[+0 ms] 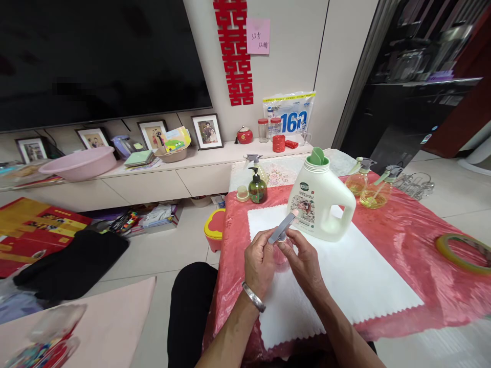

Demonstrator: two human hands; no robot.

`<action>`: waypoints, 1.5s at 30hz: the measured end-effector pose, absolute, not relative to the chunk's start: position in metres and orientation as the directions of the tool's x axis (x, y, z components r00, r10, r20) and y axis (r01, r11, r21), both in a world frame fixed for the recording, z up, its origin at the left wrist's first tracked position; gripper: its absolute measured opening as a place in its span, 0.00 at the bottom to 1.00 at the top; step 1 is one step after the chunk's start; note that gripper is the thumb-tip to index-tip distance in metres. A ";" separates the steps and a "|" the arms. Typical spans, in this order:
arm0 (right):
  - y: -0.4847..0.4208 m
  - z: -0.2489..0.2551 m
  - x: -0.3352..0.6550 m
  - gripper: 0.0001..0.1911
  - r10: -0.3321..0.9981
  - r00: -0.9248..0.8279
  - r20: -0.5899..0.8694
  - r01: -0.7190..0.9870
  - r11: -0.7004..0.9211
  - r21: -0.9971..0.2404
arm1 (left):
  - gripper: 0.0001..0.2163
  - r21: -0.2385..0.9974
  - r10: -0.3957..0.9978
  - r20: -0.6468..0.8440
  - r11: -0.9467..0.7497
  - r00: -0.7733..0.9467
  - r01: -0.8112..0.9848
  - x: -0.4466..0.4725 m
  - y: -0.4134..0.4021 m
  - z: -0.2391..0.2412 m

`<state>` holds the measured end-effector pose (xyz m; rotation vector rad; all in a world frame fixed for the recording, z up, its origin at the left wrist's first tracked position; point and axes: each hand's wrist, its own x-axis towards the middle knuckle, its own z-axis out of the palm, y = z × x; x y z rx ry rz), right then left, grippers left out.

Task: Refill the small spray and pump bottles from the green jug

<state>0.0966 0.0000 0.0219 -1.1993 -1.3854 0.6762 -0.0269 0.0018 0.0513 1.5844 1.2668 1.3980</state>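
Note:
In front of me, both hands hold a small clear spray bottle [282, 259] with a grey trigger head [284, 228]. My left hand [259, 259] is closed around its left side, fingers up by the grey head. From the right, my right hand [306, 257] grips near the bottle's neck with thumb and fingers. The bottle's body is partly hidden by my hands, and the red cover shows through it. Just beyond stands a large pale green jug [326, 197] with its mouth open and a green spout piece [317, 156] in it. A white cloth [368, 278] lies underneath.
A green pump bottle [258, 188] and a pale cap [242, 193] stand at the back left. Two spray bottles with yellow liquid [374, 197] are at the back right. A tape roll [460, 253] lies on the red table cover [406, 230]. A yellow-topped stool [215, 225] is left.

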 end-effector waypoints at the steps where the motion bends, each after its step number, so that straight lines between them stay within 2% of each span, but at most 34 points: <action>1: 0.000 0.023 0.096 0.18 0.918 0.140 0.372 0.276 0.325 -0.905 | 0.14 0.925 0.947 0.320 -0.305 -0.034 0.229 -0.026 0.001 0.053; 5: 0.001 0.023 0.096 0.16 0.912 0.150 0.383 0.270 0.335 -0.903 | 0.14 0.918 0.943 0.333 -0.318 -0.024 0.238 -0.022 -0.005 0.058; 10: 0.001 0.017 0.093 0.15 0.904 0.211 0.373 0.260 0.316 -0.913 | 0.10 0.871 0.918 0.383 -0.321 -0.105 0.372 -0.014 -0.010 0.059; 13: 0.001 0.015 0.089 0.14 0.900 0.266 0.345 0.257 0.278 -0.925 | 0.12 0.885 0.928 0.335 -0.251 -0.162 0.392 -0.008 -0.009 0.060; 17: 0.002 0.013 0.084 0.15 0.891 0.320 0.321 0.266 0.241 -0.933 | 0.17 0.935 0.947 0.216 -0.131 -0.237 0.329 -0.003 -0.006 0.063; 21: 0.003 0.010 0.083 0.13 0.880 0.347 0.324 0.274 0.235 -0.933 | 0.13 0.920 0.939 0.227 -0.120 -0.257 0.372 -0.003 -0.002 0.065; 25: 0.003 0.007 0.085 0.10 0.888 0.296 0.352 0.274 0.274 -0.922 | 0.10 0.888 0.921 0.310 -0.193 -0.236 0.417 -0.005 0.001 0.062; 33: 0.002 0.002 0.092 0.21 0.896 0.180 0.406 0.181 0.376 -0.909 | 0.04 0.858 0.921 0.359 -0.263 -0.150 0.441 -0.012 0.000 0.057; 39: -0.001 -0.003 0.098 0.21 0.931 0.120 0.344 0.095 0.334 -0.938 | 0.09 0.927 0.947 0.279 -0.222 -0.159 0.301 -0.015 0.000 0.055; 45: 0.000 -0.006 0.104 0.18 0.958 0.097 0.269 0.032 0.268 -0.963 | 0.07 0.901 0.941 0.321 -0.270 -0.104 0.339 -0.019 0.003 0.052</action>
